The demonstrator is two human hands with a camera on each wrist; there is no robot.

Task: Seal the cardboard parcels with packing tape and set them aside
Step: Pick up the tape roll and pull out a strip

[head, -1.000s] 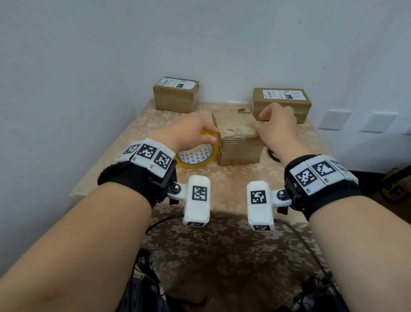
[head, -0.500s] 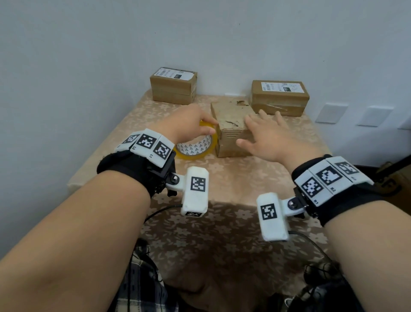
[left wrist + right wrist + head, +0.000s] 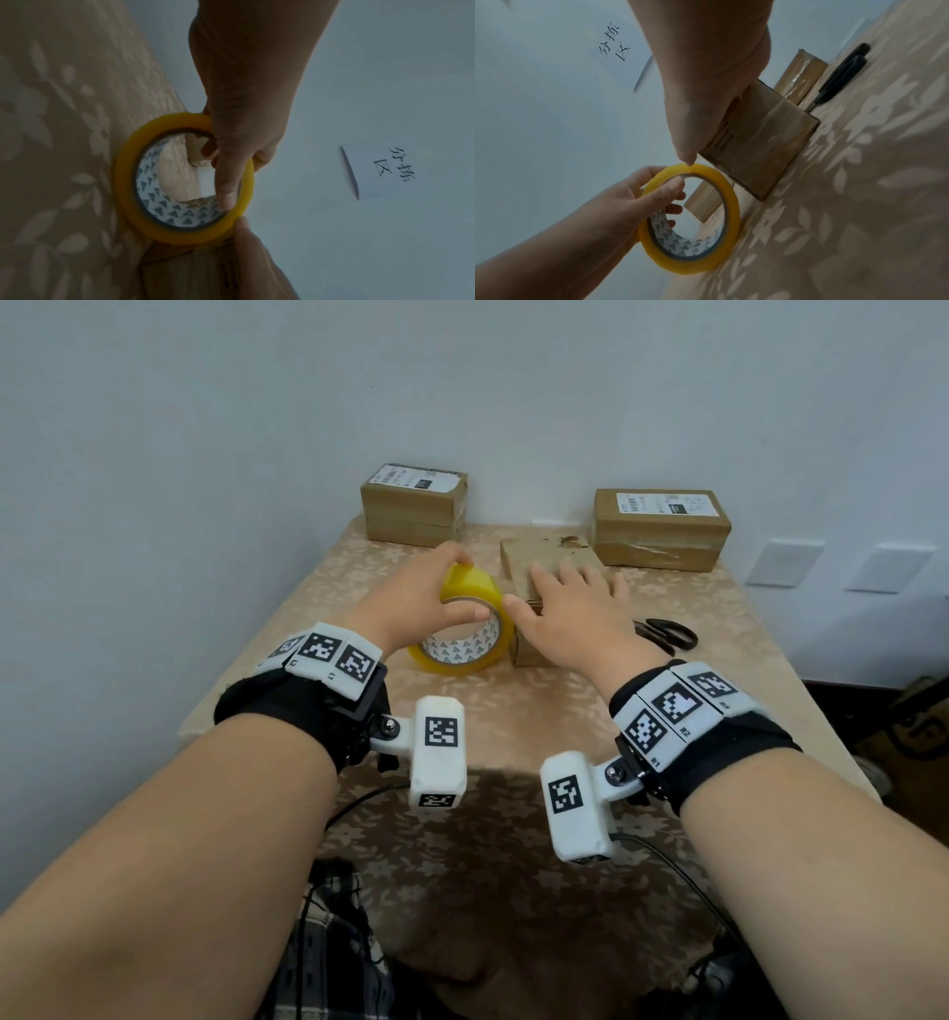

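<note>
Nearest, on the floral tablecloth [image 3: 513, 721]: left hand [image 3: 411, 603] gripping the yellow packing tape roll [image 3: 464, 634], thumb inside the core, roll upright on edge, just left of the middle parcel [image 3: 524, 557]. Right hand [image 3: 570, 613] flat on that parcel's top, fingers spread and straight, thumb tip touching the roll's rim. Black scissors [image 3: 667, 634] right of the parcel. Farther back, against the wall: two labelled parcels, left [image 3: 413, 510] and right [image 3: 662, 528].
</note>
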